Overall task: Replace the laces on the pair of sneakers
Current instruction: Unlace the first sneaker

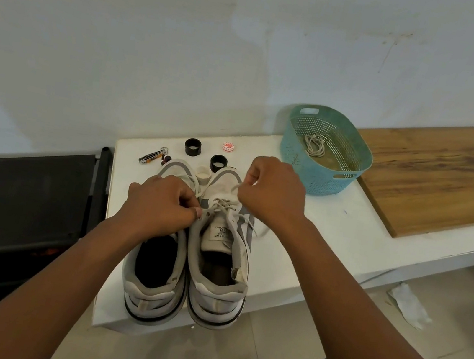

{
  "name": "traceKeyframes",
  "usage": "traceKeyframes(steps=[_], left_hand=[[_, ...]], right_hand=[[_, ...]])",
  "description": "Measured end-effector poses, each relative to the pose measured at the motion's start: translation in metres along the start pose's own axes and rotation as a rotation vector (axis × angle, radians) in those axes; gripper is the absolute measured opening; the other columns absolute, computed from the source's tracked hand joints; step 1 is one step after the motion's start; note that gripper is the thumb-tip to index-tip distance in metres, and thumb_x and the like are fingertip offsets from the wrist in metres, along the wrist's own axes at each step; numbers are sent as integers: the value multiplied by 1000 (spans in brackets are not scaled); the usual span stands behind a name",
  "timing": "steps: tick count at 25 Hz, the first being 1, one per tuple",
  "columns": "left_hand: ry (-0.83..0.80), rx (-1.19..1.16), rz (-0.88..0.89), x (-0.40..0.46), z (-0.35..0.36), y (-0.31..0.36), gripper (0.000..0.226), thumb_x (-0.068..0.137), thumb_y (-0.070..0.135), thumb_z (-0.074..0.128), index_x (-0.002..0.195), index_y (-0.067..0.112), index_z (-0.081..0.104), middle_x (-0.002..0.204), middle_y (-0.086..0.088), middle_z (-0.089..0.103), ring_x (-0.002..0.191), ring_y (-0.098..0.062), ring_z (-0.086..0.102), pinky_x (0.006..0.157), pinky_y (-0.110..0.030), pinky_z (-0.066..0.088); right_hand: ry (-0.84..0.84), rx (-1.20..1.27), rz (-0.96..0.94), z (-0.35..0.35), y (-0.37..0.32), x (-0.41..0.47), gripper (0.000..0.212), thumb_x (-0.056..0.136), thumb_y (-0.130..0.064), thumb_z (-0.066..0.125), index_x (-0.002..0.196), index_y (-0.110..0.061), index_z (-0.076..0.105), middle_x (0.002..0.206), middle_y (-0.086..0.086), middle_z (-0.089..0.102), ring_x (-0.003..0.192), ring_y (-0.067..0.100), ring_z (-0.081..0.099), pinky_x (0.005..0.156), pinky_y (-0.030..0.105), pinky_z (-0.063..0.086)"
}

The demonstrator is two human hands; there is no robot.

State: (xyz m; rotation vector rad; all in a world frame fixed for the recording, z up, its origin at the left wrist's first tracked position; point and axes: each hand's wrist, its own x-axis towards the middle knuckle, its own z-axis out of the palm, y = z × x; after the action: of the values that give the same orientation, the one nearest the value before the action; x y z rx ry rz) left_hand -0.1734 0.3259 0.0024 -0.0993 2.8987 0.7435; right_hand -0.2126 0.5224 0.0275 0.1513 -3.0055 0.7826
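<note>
Sneakers (188, 264) under both hands (163, 205)

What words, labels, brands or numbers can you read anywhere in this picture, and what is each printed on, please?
Tongue label on the right sneaker: dark printed lines, seen upside down and too blurred to read for certain.
Round red-and-white cap on the white table: a red mark in the middle, too small to read.
Nail clipper, black rings, teal basket: no text visible.
Nothing in this view can be quoted with confidence.
</note>
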Motion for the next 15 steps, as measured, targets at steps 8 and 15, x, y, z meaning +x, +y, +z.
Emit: traceKeyframes(steps=[8,15], left_hand=[[129,-71,157,-8,7,11,36,73,46,53,104,44,71,94,23,68,103,-8,56,92,-42,37],[196,172,258,-5,31,29,24,88,38,63,109,38,74,112,14,68,110,-23,54,88,-44,40]], right_hand=[[-183,20,112,-1,21,11,9,72,-18,68,78,-25,67,86,-7,68,89,19,66,79,36,58],[-533,49,171,-6,5,1,36,77,-45,80,86,-11,71,77,5,77,69,18,76,66,36,65]])
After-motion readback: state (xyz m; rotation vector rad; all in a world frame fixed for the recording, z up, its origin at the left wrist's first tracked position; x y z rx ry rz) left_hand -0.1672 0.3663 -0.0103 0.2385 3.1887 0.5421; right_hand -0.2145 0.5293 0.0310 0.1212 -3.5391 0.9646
